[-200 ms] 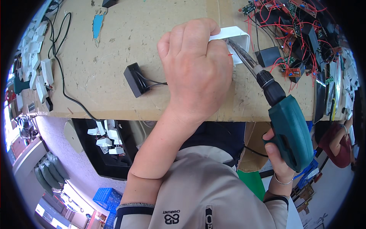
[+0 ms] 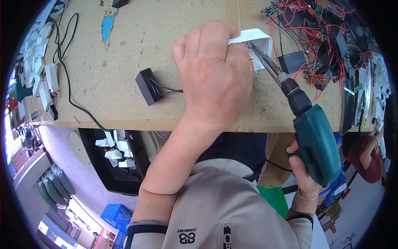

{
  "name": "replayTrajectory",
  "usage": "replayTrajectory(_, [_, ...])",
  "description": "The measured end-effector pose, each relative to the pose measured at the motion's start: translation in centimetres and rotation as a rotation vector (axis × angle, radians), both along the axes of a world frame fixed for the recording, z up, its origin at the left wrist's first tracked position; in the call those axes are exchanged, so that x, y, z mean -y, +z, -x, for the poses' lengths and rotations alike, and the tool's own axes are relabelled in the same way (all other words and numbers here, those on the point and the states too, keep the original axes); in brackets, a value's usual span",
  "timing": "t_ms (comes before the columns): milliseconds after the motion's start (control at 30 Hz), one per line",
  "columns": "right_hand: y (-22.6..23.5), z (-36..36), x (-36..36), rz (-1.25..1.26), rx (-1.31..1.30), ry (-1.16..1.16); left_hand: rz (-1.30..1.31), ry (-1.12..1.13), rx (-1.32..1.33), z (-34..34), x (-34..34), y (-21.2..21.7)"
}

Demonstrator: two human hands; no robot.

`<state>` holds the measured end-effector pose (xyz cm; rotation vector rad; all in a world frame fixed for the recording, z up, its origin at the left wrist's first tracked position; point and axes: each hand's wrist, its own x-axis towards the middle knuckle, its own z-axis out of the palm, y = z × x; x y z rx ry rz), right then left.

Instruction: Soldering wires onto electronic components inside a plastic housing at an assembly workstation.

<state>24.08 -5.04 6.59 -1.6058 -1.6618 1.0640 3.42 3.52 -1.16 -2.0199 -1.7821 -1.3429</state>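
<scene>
One white plastic housing (image 2: 259, 41) sat on the cardboard surface (image 2: 145, 41), my left hand (image 2: 215, 79) clenched over it, grip grasping it. My right hand (image 2: 304, 170) gripped one green power screwdriver (image 2: 309, 128), bit inside the housing. One black box (image 2: 147, 86) lay just left, two black blocks (image 2: 292, 61) among red-wired boards (image 2: 321, 76) right.

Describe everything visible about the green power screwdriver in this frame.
The green power screwdriver has a teal plastic-looking body, a black collar and chuck, and a long metal bit. The right hand grips its handle off the table's edge, a finger at the front. It lies tilted, bit pointing up and left, the tip inside the open white plastic housing that the left hand holds down on the worn board tabletop. Whether it is spinning cannot be told.
</scene>
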Motion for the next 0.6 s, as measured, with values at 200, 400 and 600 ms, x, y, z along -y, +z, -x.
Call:
replayTrajectory(200, [0.07,-0.51,0.24,-0.018,0.086,0.05,0.006,-0.005,-0.062,0.06,0.15,0.53])
replayTrajectory(400, [-0.06,-0.19,0.5,-0.012,-0.026,-0.044,-0.012,-0.057,0.032,0.02,0.13,0.09])
replayTrajectory(600, [0.05,-0.17,0.52,-0.005,-0.034,-0.047,-0.026,-0.037,0.022,-0.08,0.12,0.13])
